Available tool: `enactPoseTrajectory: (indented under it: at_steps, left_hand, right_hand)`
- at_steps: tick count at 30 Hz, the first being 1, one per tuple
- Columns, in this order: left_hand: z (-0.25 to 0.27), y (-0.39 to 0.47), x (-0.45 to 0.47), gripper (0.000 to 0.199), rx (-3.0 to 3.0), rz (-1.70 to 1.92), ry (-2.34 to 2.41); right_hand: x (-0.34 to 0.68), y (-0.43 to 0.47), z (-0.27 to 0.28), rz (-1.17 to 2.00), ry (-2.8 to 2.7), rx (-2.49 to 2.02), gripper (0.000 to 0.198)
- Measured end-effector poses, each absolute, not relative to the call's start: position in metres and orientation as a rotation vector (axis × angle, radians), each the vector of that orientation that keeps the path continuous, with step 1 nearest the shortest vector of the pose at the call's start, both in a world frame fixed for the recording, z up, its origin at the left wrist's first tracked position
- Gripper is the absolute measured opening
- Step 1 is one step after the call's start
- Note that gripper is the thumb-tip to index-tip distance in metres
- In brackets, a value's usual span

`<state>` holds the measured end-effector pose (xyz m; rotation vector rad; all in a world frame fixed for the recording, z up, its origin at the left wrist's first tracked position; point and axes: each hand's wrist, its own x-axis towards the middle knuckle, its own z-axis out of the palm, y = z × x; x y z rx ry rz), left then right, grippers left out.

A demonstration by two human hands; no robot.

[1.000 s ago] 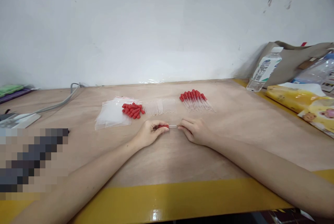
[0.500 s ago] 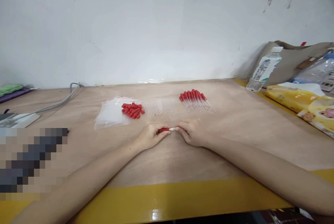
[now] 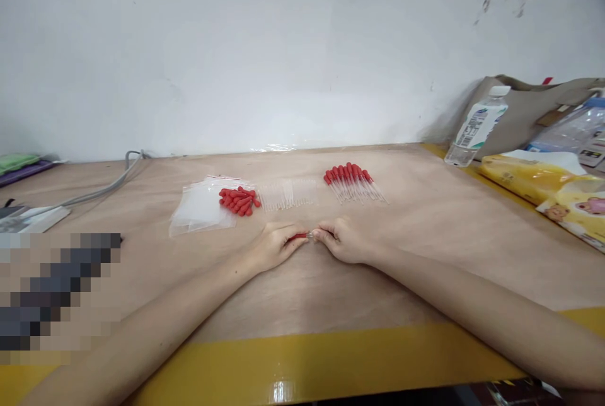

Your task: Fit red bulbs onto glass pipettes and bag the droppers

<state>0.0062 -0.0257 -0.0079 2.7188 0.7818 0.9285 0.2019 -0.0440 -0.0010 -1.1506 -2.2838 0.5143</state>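
Flat brown tabletop (image 3: 302,299) met a white wall (image 3: 236,46), left hand (image 3: 273,247) was clamped on a slim red bulb (image 3: 298,236), right hand (image 3: 346,242) pinched a thin clear tube (image 3: 311,236)

a stained white wall (image 3: 246,46) behind a brown-covered, yellow-edged table (image 3: 359,302)

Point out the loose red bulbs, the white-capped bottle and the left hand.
Loose red bulbs (image 3: 239,201): head view, middle of the pile.
White-capped bottle (image 3: 477,125): head view, on its label.
Left hand (image 3: 273,247): head view, back of the hand.
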Motion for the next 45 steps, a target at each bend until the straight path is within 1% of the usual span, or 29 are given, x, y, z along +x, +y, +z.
enactPoseTrajectory:
  at_steps: [4,8,10,13,15,19,24,26,33,45]
  left_hand:
    - [-0.005,-0.024,0.004,0.017,2.598,0.975,0.894]
    - [-0.006,-0.022,-0.002,0.037,2.509,1.024,1.029]
    - [-0.007,-0.021,-0.004,0.042,2.484,0.978,1.075]
    - [-0.009,-0.021,-0.004,0.036,2.500,0.883,1.104]
    - [-0.008,-0.022,-0.003,0.030,2.527,0.829,1.100]
    - [-0.005,-0.023,-0.002,0.026,2.566,0.822,1.021]
    - [-0.004,-0.022,-0.002,0.023,2.568,0.819,0.974]
    - [-0.005,-0.022,-0.002,0.023,2.562,0.799,0.979]
    - [-0.005,-0.022,-0.002,0.023,2.567,0.810,0.969]
    - [-0.006,-0.022,-0.002,0.022,2.584,0.825,0.951]
  right_hand:
    - [0.204,-0.045,0.007,0.514,-2.320,-1.145,0.028]
    - [0.222,-0.034,0.018,0.579,-2.272,-1.265,0.022]
    - [0.236,-0.020,0.025,0.608,-2.090,-1.362,0.017]
    - [0.254,0.007,0.035,0.758,-1.665,-1.576,0.015]
    - [0.260,0.024,0.039,0.776,-1.495,-1.713,0.016]
    - [0.254,0.049,0.040,0.635,-1.421,-1.818,0.021]
    - [0.231,0.062,0.024,0.209,-1.477,-1.998,0.024]
    - [0.226,0.064,0.015,0.116,-1.505,-2.032,0.027]
    - [0.226,0.070,0.001,0.059,-1.569,-2.068,0.025]
    - [0.223,0.062,0.009,0.012,-1.596,-2.080,0.035]
